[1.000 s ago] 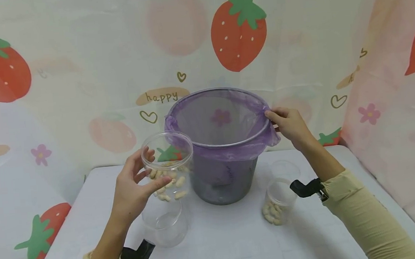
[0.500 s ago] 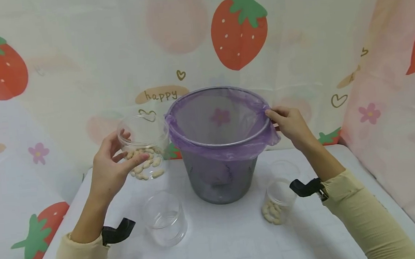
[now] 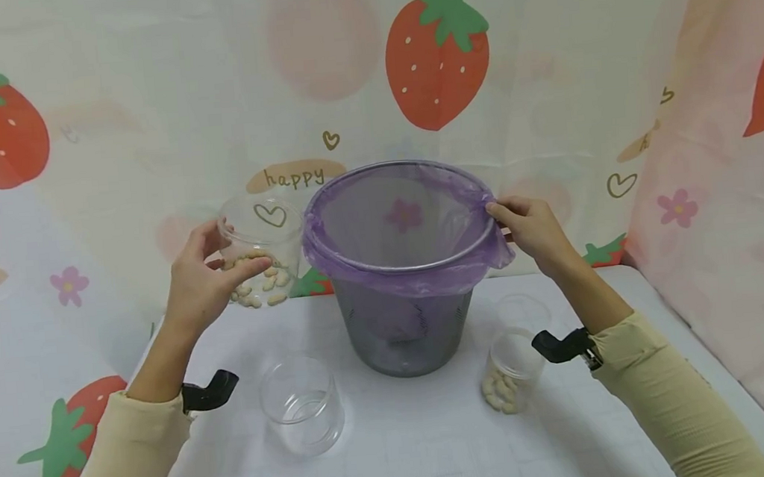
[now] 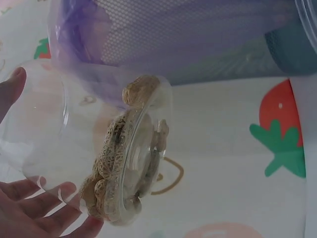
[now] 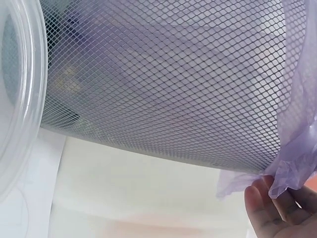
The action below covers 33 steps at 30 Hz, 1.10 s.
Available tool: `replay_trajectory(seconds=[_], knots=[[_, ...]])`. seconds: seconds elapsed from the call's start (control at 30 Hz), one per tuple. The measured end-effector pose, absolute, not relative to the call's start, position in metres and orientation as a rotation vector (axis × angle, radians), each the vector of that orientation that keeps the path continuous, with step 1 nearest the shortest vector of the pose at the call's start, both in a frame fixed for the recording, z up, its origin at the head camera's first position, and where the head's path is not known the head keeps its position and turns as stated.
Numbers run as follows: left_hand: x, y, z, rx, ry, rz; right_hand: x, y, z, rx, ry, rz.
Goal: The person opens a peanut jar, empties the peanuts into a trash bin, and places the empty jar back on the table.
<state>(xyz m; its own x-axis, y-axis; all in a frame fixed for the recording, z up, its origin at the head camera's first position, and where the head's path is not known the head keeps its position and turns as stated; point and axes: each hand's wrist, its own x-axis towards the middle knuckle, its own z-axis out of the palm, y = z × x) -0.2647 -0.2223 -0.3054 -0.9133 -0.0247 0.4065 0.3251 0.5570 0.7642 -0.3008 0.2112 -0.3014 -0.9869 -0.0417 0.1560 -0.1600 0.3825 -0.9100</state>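
My left hand [image 3: 200, 283] grips a clear plastic jar [image 3: 262, 237] from its left side, raised above the table and just left of the bin. Several peanuts in their shells [image 4: 111, 158] lie at the bottom of that jar. A grey mesh bin [image 3: 406, 338] stands at the middle of the table, lined with a thin purple plastic bag [image 3: 419, 280] folded over its rim. On the rim's right side, my right hand [image 3: 532, 230] pinches the bag's edge between thumb and fingers. The right wrist view shows the bunched plastic at those fingertips [image 5: 255, 198].
An uncovered clear jar [image 3: 303, 420] stands at the front left of the bin. To the front right is a smaller clear jar [image 3: 516, 366] with peanuts in it, and a clear round lid [image 3: 522, 310] lies behind it. A strawberry-print sheet [image 3: 209, 95] hangs behind the table.
My left hand has carried the jar of peanuts up and to the left, from in front of the bin's left edge to beside it. The right hand stays at the rim.
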Motion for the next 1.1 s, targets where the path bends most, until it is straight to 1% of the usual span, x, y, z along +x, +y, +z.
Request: replay_trajectory(seconds=[0.43, 0.63, 1.1], knots=[[-0.291, -0.228, -0.278, -0.289, -2.577, -1.121, -0.300, 0.212, -0.300, 0.202, -2.524, 1.683], [-0.301, -0.225, -0.264, -0.342, -2.618, -0.857, -0.300, 0.212, -0.301, 0.202, -2.531, 1.679], [-0.310, -0.217, -0.240, -0.487, -2.669, -0.486, -0.301, 0.213, -0.301, 0.207, -2.552, 1.680]])
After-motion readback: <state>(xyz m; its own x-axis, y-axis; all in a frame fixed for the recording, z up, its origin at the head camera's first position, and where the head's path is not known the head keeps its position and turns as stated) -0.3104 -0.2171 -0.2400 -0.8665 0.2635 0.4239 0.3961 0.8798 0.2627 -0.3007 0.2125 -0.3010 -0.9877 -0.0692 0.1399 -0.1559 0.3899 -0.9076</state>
